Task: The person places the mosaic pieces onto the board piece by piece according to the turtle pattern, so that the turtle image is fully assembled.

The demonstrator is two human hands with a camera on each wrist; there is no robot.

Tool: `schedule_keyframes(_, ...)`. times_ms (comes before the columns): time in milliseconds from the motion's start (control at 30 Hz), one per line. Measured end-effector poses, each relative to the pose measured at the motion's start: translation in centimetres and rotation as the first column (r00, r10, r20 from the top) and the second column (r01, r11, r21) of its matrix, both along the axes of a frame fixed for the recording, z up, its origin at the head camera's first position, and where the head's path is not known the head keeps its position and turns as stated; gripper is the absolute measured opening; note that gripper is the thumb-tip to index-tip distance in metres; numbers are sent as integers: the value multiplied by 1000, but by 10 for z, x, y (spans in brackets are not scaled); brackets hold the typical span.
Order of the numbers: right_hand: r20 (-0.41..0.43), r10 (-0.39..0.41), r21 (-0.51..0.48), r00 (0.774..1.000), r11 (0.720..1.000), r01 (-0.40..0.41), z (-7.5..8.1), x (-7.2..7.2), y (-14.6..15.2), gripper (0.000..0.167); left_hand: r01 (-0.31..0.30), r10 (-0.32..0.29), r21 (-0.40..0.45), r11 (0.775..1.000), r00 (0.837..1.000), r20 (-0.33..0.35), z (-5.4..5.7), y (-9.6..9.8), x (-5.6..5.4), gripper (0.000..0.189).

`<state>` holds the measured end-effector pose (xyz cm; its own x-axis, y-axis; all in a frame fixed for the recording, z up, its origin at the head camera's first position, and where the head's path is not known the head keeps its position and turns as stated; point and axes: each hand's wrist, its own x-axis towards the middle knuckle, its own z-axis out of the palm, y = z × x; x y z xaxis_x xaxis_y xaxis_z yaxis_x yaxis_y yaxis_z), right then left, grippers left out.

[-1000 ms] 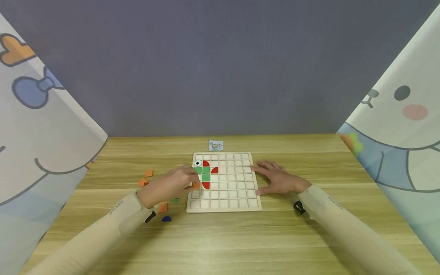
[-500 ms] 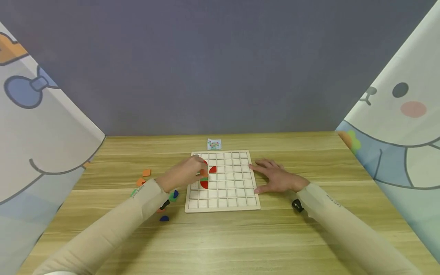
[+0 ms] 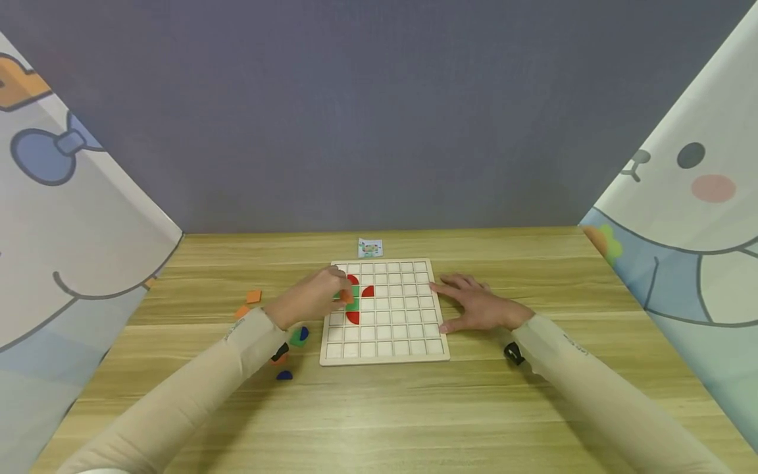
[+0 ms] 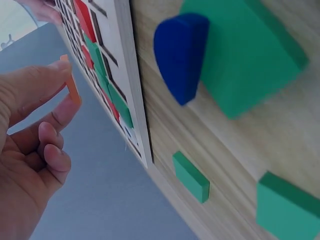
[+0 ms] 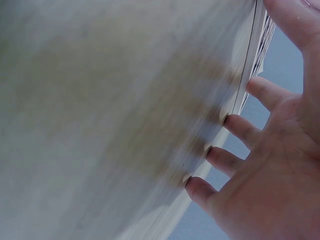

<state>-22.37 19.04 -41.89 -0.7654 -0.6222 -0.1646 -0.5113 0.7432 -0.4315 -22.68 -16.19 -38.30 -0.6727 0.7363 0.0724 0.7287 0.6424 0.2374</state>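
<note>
A pale wooden grid board (image 3: 399, 331) lies on the table. My left hand (image 3: 314, 297) is above its left part, pinching a thin orange tile (image 4: 73, 85) between thumb and index finger, with the other fingers curled. The tile is held on edge, apart from the board in the left wrist view. Green tiles (image 3: 353, 305) and red quarter-round tiles (image 3: 353, 318) sit in cells at the board's left; my hand hides some of them. At the right edge, my right hand (image 3: 478, 308) rests with spread fingers, its thumb and index fingertip touching the rim.
Left of the board lie orange squares (image 3: 253, 296), a blue half-round (image 3: 285, 375) and a green square with another blue half-round (image 4: 181, 57) on it. Smaller green pieces (image 4: 191, 176) lie nearby. A small printed card (image 3: 370, 248) lies behind the board.
My left hand has carried the orange tile from the board's lower left edge up and right, over the green tiles. It barely moves in the last half second. My right hand stays put.
</note>
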Motion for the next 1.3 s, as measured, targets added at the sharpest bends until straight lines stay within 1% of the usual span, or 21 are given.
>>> schedule_keyframes(200, -2, 5, -1, 1000, 1000, -5, 2, 0, 0, 92, 35, -34, -53, 998, 999, 12, -3, 16, -4, 6)
schedule_keyframes(300, -4, 7, 0, 1000, 1000, -7, 4, 0, -1, 92, 20, -18, -93, 996, 1000, 22, -3, 26, -5, 5)
schedule_keyframes(400, 0, 7, -7, 1000, 1000, -7, 5, 0, -2, 92, 14, -14, -123, 992, 1000, 1, -2, 33, -4, 5)
schedule_keyframes(533, 1, 9, 0, 1000, 1000, -9, 5, 0, -2, 91, 25, -25, -113, 993, 1000, 0, -1, 36, -3, 5)
schedule_keyframes(633, -6, 9, 10, 1000, 1000, -9, 5, -1, -2, 92, 21, -20, -100, 995, 1000, 15, 0, 38, -2, 5)
schedule_keyframes(667, -4, 8, 10, 1000, 1000, -8, 5, -1, -2, 92, 25, -24, -101, 995, 1000, 11, -1, 38, -2, 5)
schedule_keyframes(733, -7, 7, 9, 1000, 1000, -7, 5, -1, -2, 92, 52, -55, -107, 993, 998, -22, -2, 38, -2, 5)
schedule_keyframes(800, -12, 9, 7, 1000, 1000, -9, 5, -1, -2, 92, 85, -93, -117, 990, 994, -65, -4, 37, -2, 5)
schedule_keyframes(900, -11, 6, 10, 1000, 1000, -6, 4, -1, -2, 92, 141, -158, -131, 981, 979, -130, -6, 36, -1, 5)
schedule_keyframes(1067, -12, 7, 8, 1000, 1000, -7, 3, 0, -2, 92, 188, -215, -151, 970, 957, -192, -7, 31, 2, 11)
schedule_keyframes(1167, -2, 0, 11, 1000, 1000, 0, 2, 0, -2, 92, 204, -237, -165, 965, 949, -209, -8, 28, 4, 13)
schedule_keyframes(1233, 3, -4, 13, 1000, 1000, 4, 1, 1, -1, 93, 202, -233, -164, 966, 951, -201, -8, 26, 6, 11)
schedule_keyframes(1300, 10, -10, 18, 1000, 1000, 10, 0, 0, 0, 93, 186, -214, -161, 969, 960, -178, -9, 25, 7, 10)
